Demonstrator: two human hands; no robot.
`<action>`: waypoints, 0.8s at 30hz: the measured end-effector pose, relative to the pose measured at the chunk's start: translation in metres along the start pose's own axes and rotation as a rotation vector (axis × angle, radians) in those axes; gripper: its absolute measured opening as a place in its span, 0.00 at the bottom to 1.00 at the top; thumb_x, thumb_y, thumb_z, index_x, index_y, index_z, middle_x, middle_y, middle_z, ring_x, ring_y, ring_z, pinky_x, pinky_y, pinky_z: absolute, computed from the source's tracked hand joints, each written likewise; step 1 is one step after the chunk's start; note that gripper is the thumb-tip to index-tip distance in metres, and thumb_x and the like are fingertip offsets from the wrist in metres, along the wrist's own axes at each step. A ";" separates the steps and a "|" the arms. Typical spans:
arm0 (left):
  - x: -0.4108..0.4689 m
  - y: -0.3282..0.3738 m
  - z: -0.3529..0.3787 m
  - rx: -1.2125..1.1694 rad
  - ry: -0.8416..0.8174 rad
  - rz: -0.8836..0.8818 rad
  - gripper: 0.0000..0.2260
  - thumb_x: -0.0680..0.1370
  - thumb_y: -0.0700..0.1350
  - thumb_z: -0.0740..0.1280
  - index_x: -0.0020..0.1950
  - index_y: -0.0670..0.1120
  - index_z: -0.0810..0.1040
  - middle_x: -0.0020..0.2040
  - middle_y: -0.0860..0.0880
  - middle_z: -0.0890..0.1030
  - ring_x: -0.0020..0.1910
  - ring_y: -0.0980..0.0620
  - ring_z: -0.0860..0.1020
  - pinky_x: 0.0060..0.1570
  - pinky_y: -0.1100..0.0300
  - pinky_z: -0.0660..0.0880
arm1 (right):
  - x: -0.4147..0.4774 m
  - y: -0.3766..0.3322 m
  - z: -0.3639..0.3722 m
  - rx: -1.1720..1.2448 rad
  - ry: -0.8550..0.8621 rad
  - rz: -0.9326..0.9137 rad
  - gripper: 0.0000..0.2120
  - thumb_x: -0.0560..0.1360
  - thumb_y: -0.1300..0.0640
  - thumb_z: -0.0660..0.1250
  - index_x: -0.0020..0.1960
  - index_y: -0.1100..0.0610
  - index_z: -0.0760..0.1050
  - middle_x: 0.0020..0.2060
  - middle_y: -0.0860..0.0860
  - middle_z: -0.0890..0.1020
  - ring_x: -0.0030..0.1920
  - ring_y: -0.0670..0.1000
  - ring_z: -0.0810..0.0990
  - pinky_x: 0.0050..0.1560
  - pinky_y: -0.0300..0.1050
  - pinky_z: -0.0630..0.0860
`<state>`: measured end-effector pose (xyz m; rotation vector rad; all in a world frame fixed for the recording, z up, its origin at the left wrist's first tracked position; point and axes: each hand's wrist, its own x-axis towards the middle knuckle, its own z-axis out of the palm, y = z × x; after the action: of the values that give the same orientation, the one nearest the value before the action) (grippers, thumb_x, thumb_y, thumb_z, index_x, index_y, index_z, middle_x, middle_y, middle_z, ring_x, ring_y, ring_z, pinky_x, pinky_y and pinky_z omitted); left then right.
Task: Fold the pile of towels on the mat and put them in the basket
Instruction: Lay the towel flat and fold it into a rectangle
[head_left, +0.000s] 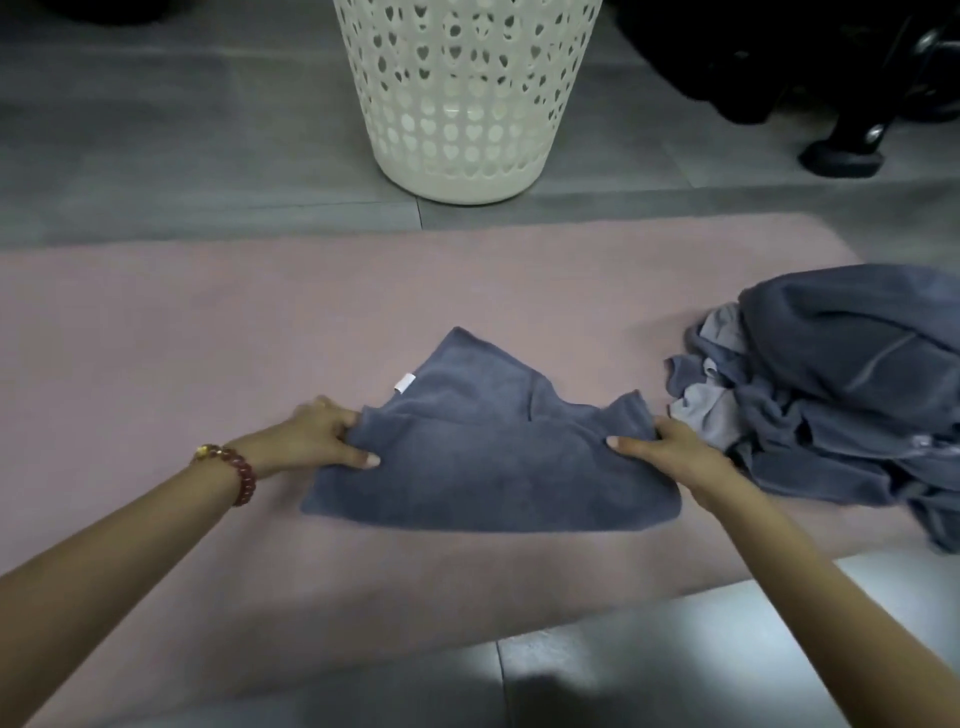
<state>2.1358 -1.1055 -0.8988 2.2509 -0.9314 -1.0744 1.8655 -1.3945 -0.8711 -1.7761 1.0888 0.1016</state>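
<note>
A blue-grey towel (488, 467) lies partly folded in the middle of the pink mat (208, 332), a small white tag showing near its far edge. My left hand (324, 434) pinches the towel's left corner, thumb on top. My right hand (670, 452) pinches its right corner the same way. A pile of crumpled blue and grey towels (841, 395) sits at the right end of the mat. The white perforated basket (467, 98) stands on the floor beyond the mat, its top out of frame.
Grey floor tiles surround the mat. A black object with a foot (841, 150) stands on the floor at the far right, beside the basket. A red bead bracelet is on my left wrist.
</note>
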 end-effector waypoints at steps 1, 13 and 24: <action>0.000 0.005 -0.004 0.049 0.096 0.053 0.11 0.57 0.65 0.69 0.29 0.60 0.77 0.37 0.56 0.78 0.43 0.55 0.74 0.48 0.66 0.69 | -0.005 -0.005 0.001 -0.014 0.032 -0.057 0.05 0.73 0.58 0.70 0.44 0.53 0.73 0.40 0.48 0.79 0.42 0.47 0.77 0.38 0.37 0.71; 0.060 0.053 -0.010 -0.641 0.376 0.109 0.05 0.75 0.41 0.69 0.49 0.43 0.78 0.45 0.47 0.81 0.43 0.52 0.78 0.42 0.60 0.76 | 0.002 0.001 -0.024 0.473 -0.058 -0.022 0.09 0.73 0.65 0.68 0.53 0.61 0.77 0.41 0.53 0.85 0.47 0.53 0.82 0.41 0.41 0.80; 0.140 0.054 0.031 -0.321 0.204 0.185 0.14 0.76 0.49 0.67 0.57 0.43 0.81 0.64 0.50 0.75 0.63 0.49 0.73 0.68 0.51 0.66 | 0.033 0.015 -0.019 0.452 -0.229 0.019 0.10 0.76 0.60 0.64 0.35 0.54 0.75 0.33 0.49 0.79 0.38 0.47 0.78 0.42 0.42 0.71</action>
<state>2.1553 -1.2489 -0.9493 1.9272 -0.7999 -0.8278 1.8674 -1.4316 -0.8891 -1.3137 0.8808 0.0615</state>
